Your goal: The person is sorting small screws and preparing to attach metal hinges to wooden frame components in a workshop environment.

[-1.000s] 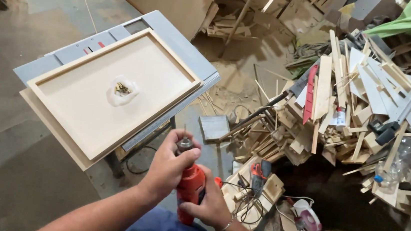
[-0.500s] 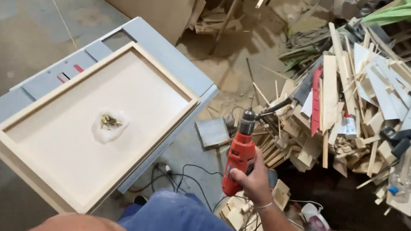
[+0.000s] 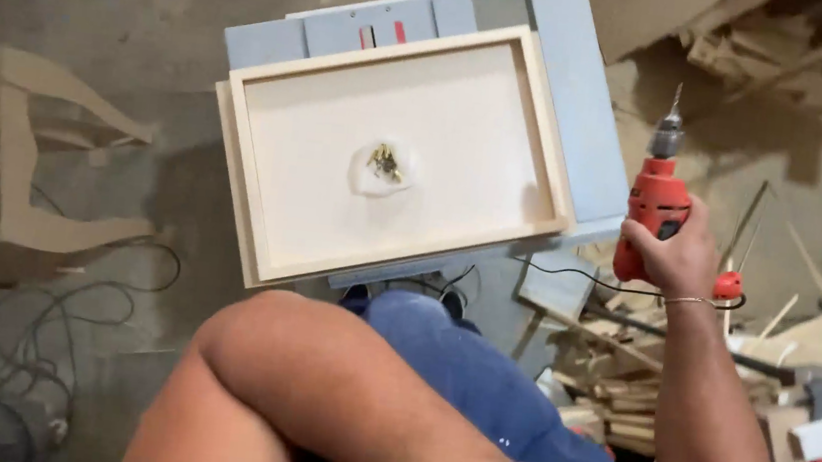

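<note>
While I look down through the head camera, I see the right hand closed around the red drill, its bit pointing up, just beside the wooden tray on the grey table. My left hand is hidden; only the forearm shows.

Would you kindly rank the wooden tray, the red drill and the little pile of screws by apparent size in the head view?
1. Wooden tray, by far the largest.
2. Red drill, held in the right hand; it is nearer the camera, so it looks bigger than it would at the tray's distance.
3. Pile of screws, smallest, in the tray's middle.
</note>
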